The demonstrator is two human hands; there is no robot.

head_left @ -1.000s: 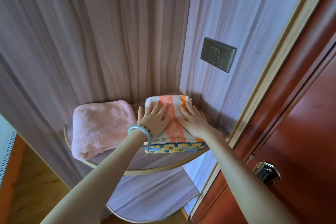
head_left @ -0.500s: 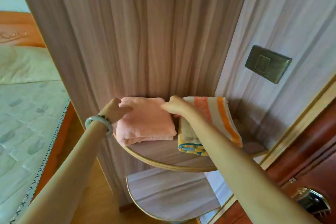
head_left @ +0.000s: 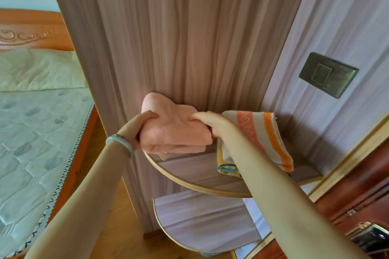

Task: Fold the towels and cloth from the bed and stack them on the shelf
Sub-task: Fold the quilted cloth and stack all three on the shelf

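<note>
A: While both hands pinch it, where does the pink towel [head_left: 174, 130] sit?

B: It is raised off the shelf [head_left: 202, 174], at the shelf's left end, close against the wooden panel [head_left: 189, 38]. The left hand [head_left: 139, 126] has its grip closed on the towel's left side, thumb on top. The right hand [head_left: 207, 121] is closed on the right edge, fingers tucked into the fold.

A: And the other pieces?

B: Just to the right lies the striped towel [head_left: 261, 134], folded, resting on a yellow and blue cloth [head_left: 227, 169]. The right forearm crosses over the front of that pile. A lower shelf [head_left: 202, 223] is bare, and the bed [head_left: 35, 132] lies well to the left.

A: What could go wrong from here?

B: My guess is that the pink towel goes onto the striped pile. Held only at two edges, its lower layers already sag at the front, so the fold may open in the air. The right forearm could also drag the striped towel forward, and that pile's front corner seems near the shelf's curved rim. If so, it may slide off.
</note>
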